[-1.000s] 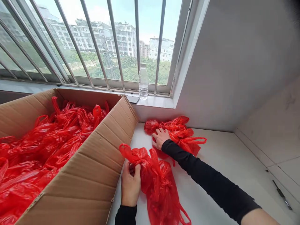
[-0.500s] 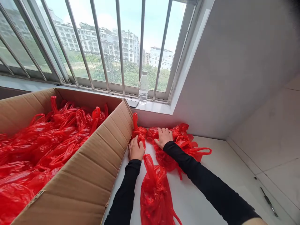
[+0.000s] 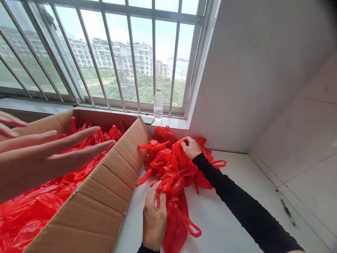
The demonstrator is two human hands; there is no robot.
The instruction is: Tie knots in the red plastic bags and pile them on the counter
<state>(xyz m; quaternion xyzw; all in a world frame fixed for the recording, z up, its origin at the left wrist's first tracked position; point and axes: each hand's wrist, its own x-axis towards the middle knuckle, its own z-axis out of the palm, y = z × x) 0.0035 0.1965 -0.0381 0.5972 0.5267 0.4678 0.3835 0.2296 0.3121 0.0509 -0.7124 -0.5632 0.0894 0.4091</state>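
Several knotted red plastic bags (image 3: 168, 163) lie in a heap on the white tabletop, between the cardboard box and the wall. My right hand (image 3: 191, 147) pinches the top of one red bag at the back of the heap, thumb against fingers. My left hand (image 3: 154, 218) is in front of the heap, thumb and fingers apart, beside a longer red bag (image 3: 176, 225) nearest me. Its fingertips reach the edge of the bags; whether they touch is hard to see.
An open cardboard box (image 3: 105, 193) full of red bags (image 3: 50, 200) stands at left. Another person's hands (image 3: 52, 158) reach over it. A water bottle (image 3: 158, 104) and a phone (image 3: 147, 120) are on the windowsill. A pen (image 3: 288, 212) lies at right.
More red bags now lie in the heap by the box. My left hand has moved back toward me, and my right hand now pinches a bag. Another person's hands have appeared at left.
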